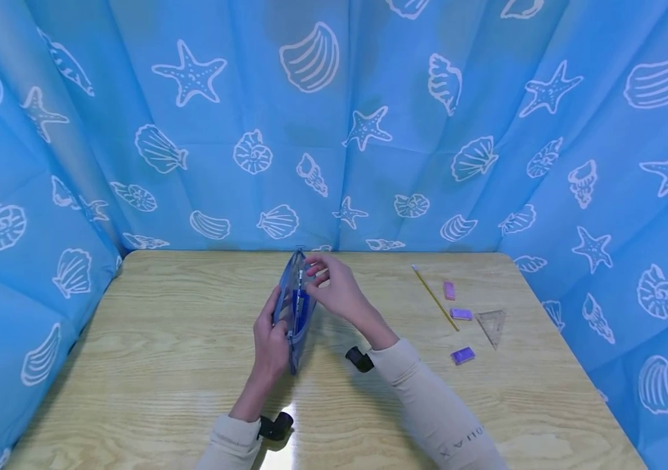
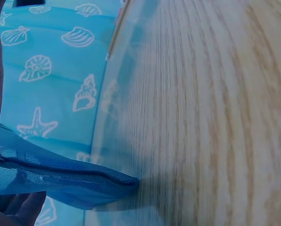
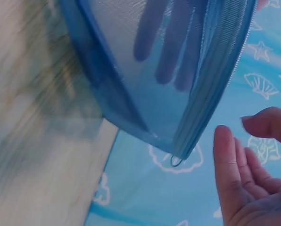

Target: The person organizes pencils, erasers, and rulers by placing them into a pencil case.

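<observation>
My left hand grips a blue mesh zip pouch, held upright above the table with its top gaping. Through the mesh in the right wrist view, several fingers of that hand show flat behind the pouch wall. Inside lie a slim pen-like item and something dark blue, whose kind I cannot tell. Beside the pouch's far right side hovers my right hand. Its thumb and fingers are apart with nothing between them, as the right wrist view shows. A small ring hangs at the zip's end.
To the right on the wooden table lie a yellow pencil, a pink eraser, two purple eraser-like blocks, one nearer and one farther, and a clear set square. A blue shell-print curtain surrounds the table.
</observation>
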Action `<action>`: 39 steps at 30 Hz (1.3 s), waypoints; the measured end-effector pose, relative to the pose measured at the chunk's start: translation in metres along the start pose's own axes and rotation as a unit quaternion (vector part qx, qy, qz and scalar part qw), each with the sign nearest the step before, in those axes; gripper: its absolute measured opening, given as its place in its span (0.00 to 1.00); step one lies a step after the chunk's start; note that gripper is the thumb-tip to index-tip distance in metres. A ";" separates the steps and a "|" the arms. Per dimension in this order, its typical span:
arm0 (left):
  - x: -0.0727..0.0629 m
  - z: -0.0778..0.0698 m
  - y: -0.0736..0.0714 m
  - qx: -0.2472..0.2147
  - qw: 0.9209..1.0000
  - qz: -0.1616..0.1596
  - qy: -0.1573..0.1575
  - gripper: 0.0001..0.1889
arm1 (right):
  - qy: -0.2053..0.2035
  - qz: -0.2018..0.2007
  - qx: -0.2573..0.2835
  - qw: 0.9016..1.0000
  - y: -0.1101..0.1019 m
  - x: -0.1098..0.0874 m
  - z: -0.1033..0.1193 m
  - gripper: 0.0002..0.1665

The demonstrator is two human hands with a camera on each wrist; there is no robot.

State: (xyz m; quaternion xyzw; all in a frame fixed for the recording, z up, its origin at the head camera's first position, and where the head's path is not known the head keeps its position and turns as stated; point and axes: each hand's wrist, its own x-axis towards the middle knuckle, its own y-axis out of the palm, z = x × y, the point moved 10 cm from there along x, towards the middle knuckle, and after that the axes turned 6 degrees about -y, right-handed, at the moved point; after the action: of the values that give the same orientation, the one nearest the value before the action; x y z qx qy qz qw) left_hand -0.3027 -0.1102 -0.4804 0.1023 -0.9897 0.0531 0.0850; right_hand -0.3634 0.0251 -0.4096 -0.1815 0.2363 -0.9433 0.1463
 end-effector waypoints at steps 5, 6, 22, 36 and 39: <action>-0.001 0.003 -0.004 -0.006 1.000 -0.008 -0.012 0.39 | -0.022 -0.014 0.016 1.000 -0.008 -0.014 -0.003 0.24; -0.001 0.003 -0.005 -0.008 1.000 -0.011 -0.012 0.39 | -0.021 -0.017 0.017 1.000 -0.010 -0.018 -0.005 0.23; -0.003 0.004 -0.008 -0.015 1.000 -0.011 -0.015 0.39 | 0.015 -0.062 -0.028 0.998 -0.074 -0.071 -0.089 0.19; -0.003 0.006 -0.010 -0.027 0.999 -0.011 -0.015 0.39 | 0.054 -0.080 -0.107 0.990 -0.132 -0.087 -0.142 0.21; -0.003 0.005 -0.011 -0.026 1.000 -0.012 -0.011 0.39 | 0.060 -0.082 -0.109 0.989 -0.139 -0.086 -0.149 0.21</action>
State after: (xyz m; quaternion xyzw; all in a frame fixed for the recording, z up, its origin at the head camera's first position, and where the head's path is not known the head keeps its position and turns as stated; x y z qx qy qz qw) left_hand -0.2981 -0.1209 -0.4845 0.1121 -0.9903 0.0250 0.0777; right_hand -0.3742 0.2322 -0.4869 -0.1579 0.3306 -0.9299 0.0327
